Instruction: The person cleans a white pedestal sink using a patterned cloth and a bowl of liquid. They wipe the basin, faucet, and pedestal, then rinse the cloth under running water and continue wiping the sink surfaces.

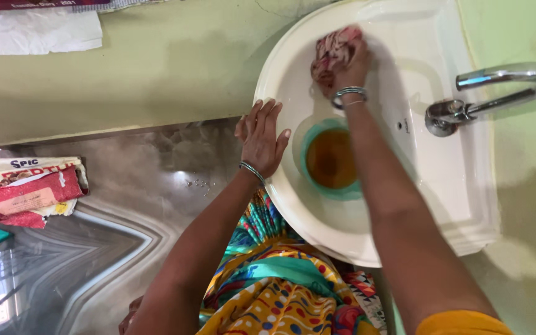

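Observation:
My right hand [350,69] is closed around a bunched red-and-white patterned cloth [330,51] and presses it against the far inner wall of a white wash basin [280,74]. My left hand [262,138] lies flat with fingers spread on the basin's left rim. Both wrists wear metal bangles. In the bottom of the basin, between my arms, sits a teal bowl [333,160] with brown liquid in it.
A chrome tap [485,93] juts from the green wall at the right, its spout over the basin's edge. On the marbled floor at the left lie printed red-and-white sacks [26,189]. White paper [32,28] lies at the top left. My colourful patterned dress [280,279] shows below.

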